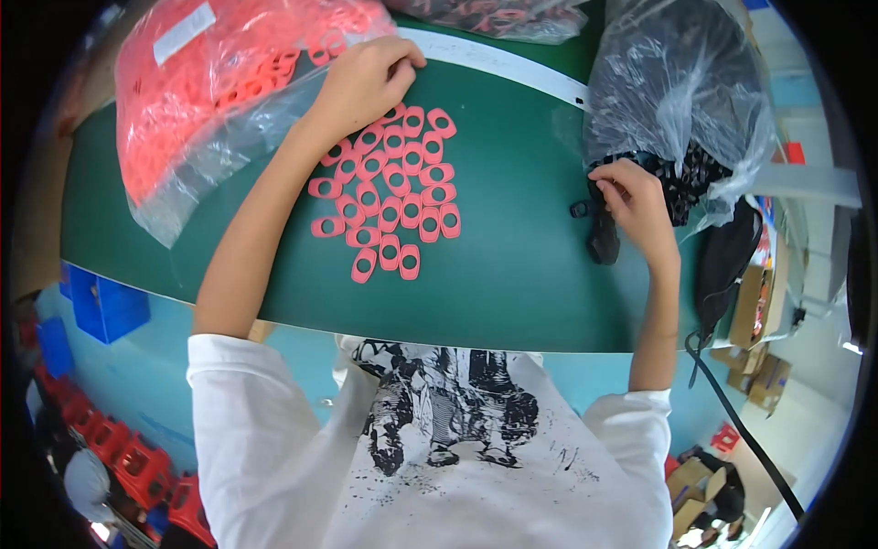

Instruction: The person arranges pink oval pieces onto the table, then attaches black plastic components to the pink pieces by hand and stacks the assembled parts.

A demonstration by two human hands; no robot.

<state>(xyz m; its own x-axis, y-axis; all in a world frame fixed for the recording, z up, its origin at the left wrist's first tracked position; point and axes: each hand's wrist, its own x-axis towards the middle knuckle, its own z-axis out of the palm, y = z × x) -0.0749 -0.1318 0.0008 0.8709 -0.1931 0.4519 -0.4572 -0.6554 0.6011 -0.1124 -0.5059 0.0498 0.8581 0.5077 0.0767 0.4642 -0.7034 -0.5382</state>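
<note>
Small pink flat pieces (402,190), each with a round hole, lie spread in a loose group on the green table (521,265). My left hand (361,84) is over the far edge of this group, beside a clear bag of pink pieces (174,110). Its fingers are curled in, and what they hold, if anything, is hidden. At the right, my right hand (637,201) pinches its fingertips at the edge of a heap of small black parts (709,174). These spill from the mouth of a clear bag (672,82). Whatever is between those fingertips is too small to tell.
A white strip (494,59) crosses the table's far side, with another clear bag (512,16) behind it. A black pouch-like item (727,261) hangs at the right edge. Blue bins (110,306) and red stools (142,468) stand lower left; cardboard boxes (768,380) lower right.
</note>
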